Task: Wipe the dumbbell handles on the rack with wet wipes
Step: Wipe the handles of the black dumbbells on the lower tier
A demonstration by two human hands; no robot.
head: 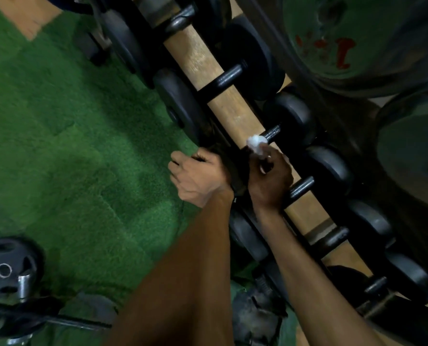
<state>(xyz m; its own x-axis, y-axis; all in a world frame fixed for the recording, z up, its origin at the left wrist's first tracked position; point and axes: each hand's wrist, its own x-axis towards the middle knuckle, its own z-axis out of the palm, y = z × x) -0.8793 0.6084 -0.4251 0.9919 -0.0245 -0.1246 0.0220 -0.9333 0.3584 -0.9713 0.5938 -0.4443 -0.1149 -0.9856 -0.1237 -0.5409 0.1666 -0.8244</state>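
Several black dumbbells lie across a low rack (235, 113) that runs diagonally through the view. My right hand (270, 181) holds a crumpled white wet wipe (256, 144) in its fingertips against the dark handle (272, 132) of one dumbbell. My left hand (199, 177) grips the near head of that dumbbell, its fingers curled over the head's edge. Neighbouring handles (301, 187) (229, 77) lie bare on either side.
Green artificial turf (70, 146) covers the floor on the left. A barbell with a black plate (10, 265) lies at the lower left. Large weight plates (332, 36) hang above the rack at the upper right. My shoe (257, 313) shows near the rack's base.
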